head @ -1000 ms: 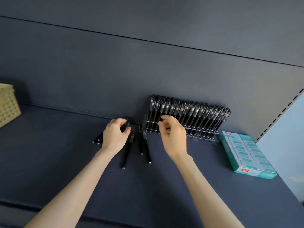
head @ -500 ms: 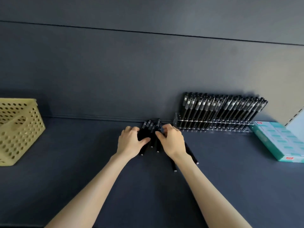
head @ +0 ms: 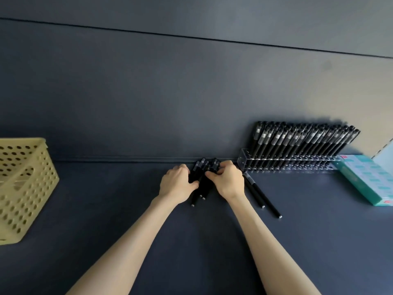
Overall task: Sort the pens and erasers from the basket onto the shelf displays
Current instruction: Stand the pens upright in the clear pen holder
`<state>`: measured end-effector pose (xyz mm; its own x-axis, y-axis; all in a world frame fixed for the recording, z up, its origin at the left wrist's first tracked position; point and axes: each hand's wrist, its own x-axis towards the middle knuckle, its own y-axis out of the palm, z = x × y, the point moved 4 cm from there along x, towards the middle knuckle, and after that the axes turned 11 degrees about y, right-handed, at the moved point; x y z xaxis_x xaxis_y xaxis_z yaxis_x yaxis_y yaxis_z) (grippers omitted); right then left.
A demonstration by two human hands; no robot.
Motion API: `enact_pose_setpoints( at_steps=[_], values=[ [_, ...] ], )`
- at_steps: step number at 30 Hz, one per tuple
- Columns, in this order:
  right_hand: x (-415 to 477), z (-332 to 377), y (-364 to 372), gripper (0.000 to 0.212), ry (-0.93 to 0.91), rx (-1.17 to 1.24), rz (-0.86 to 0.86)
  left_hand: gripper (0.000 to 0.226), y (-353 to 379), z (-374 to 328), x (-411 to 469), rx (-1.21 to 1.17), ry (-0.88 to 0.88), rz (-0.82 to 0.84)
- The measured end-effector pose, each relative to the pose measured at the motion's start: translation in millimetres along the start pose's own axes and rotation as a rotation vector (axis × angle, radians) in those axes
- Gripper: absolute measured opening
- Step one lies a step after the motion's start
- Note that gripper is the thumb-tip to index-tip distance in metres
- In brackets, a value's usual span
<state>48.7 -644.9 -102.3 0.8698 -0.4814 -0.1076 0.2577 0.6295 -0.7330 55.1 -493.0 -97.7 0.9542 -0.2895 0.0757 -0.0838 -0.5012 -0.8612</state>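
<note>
Right hand has moved from the pen rack at 2 o'clock to the loose pens. It and the left hand curl round them from both sides, probably bunching them for racking.

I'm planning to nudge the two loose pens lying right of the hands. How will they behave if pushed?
The two loose pens look slim and round, so a sideways push would probably roll them on the flat shelf. They look stiff and likely light; pushed end-on, they should slide straight.
</note>
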Motion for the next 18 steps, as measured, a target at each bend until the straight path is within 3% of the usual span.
enact_pose_setpoints(
  at_steps=[8, 11, 15, 18],
  values=[
    [3, 8, -1, 0.057, 0.067, 0.048, 0.084, 0.029, -4, 3, 13, 0.08, 0.02, 0.168],
    [4, 12, 1, 0.043, 0.073, 0.055, 0.113, 0.026, -8, 2, 12, 0.068, 0.037, 0.209],
    [6, 14, 7, 0.035, 0.056, 0.079, 0.128, 0.034, -9, 8, 4, -0.104, 0.033, 0.188],
    [6, 12, 5, 0.034, 0.077, 0.235, 0.123, 0.035, -13, 13, -1, -0.279, 0.018, 0.126]
  ],
)
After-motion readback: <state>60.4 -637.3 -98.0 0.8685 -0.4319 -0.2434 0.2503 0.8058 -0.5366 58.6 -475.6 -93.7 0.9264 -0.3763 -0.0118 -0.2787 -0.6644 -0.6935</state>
